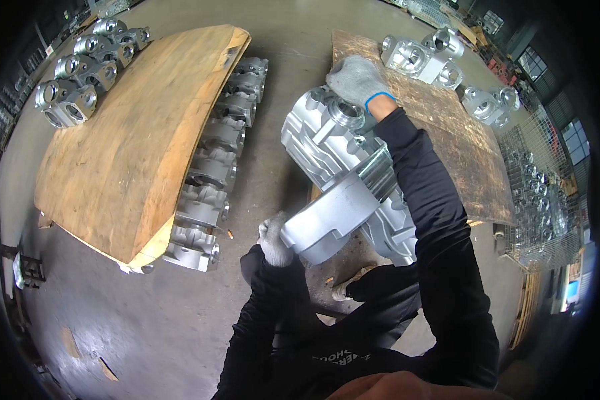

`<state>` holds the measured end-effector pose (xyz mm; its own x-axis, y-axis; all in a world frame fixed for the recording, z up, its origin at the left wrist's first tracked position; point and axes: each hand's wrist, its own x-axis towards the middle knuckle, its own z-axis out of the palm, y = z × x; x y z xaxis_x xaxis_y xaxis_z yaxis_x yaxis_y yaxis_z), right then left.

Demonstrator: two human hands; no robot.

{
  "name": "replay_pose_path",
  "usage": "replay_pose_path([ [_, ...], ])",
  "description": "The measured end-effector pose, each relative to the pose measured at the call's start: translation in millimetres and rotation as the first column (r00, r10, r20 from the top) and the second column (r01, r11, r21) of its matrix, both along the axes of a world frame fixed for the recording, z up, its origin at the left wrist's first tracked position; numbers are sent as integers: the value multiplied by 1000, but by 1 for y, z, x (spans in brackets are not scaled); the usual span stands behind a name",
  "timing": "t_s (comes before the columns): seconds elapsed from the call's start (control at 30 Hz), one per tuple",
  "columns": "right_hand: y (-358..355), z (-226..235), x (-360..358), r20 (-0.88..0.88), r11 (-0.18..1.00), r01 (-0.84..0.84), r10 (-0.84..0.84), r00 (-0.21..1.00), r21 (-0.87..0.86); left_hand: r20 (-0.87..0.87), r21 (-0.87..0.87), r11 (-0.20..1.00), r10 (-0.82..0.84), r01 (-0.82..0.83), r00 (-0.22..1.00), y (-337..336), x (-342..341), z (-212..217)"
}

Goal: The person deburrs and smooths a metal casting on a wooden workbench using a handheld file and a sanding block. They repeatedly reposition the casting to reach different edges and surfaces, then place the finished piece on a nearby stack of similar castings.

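A large silver metal casting (333, 217) with a smooth rounded body lies tilted in front of me. My left hand (275, 240), in a pale knitted glove, is closed at its near left end. My right hand (359, 81), gloved with a blue cuff edge, curls over the far end of the metal, above a round ring-shaped opening (347, 113); its fingertips are partly hidden. More ribbed silver castings (307, 137) sit beneath and beside this piece, and their outlines overlap. My right forearm covers part of the metal.
On the left, a plywood sheet (133, 140) covers a row of castings (210, 167), with several more castings (80, 77) along its far edge. A worn brown board (440, 127) at right carries castings (420, 60). Beyond it stands a wire mesh cage (537, 193) of metal parts.
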<state>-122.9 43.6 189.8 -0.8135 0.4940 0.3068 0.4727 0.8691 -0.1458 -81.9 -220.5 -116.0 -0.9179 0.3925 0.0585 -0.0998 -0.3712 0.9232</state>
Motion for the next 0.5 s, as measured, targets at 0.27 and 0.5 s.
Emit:
replay_pose_path([
  [0.27,-16,-1,2,36,993,-113,112,993,31,340,275,961,-88,-10,936,1,5,28],
  [0.5,-24,-16,5,31,993,-62,59,998,104,336,274,962,-112,17,935,-2,5,37],
])
